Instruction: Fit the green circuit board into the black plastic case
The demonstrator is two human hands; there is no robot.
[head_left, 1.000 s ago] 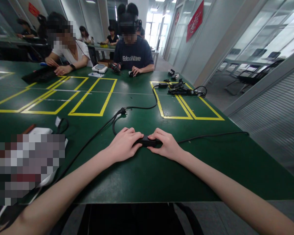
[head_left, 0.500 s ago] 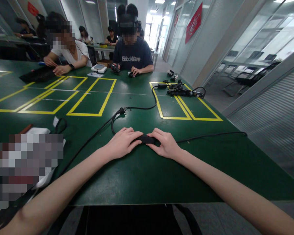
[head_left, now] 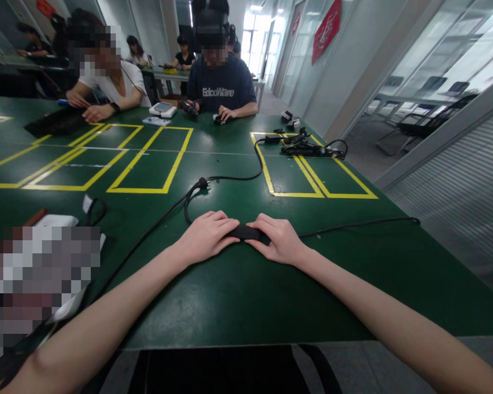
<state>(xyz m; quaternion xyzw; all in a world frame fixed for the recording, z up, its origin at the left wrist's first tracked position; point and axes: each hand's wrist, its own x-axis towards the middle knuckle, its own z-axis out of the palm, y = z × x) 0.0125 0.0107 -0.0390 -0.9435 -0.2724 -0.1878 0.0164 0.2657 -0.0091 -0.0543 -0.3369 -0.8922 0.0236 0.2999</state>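
Note:
A black power adapter (head_left: 245, 232) lies between my hands, low over the green table (head_left: 246, 295). My left hand (head_left: 209, 235) pinches its left end with thumb and fingers. At the right end, my right hand (head_left: 277, 238) grips it the same way, fingers curled. A black cord (head_left: 361, 224) runs out rightward from beside my right hand. Beyond my left hand lies a black power plug (head_left: 203, 183) with its prongs facing right, and a cord loops from near it down behind that hand. My fingers partly cover the adapter's ends.
Yellow tape rectangles (head_left: 150, 190) mark the table. Bundled black cables and adapters (head_left: 304, 148) lie at the back right. A blurred-out item (head_left: 41, 279) sits at the left front. Two people work across the table, one in a dark shirt (head_left: 222, 87).
The view has shifted slightly, so the background sits a little higher and the left-side items a little further left. Both hands keep their hold on the adapter.

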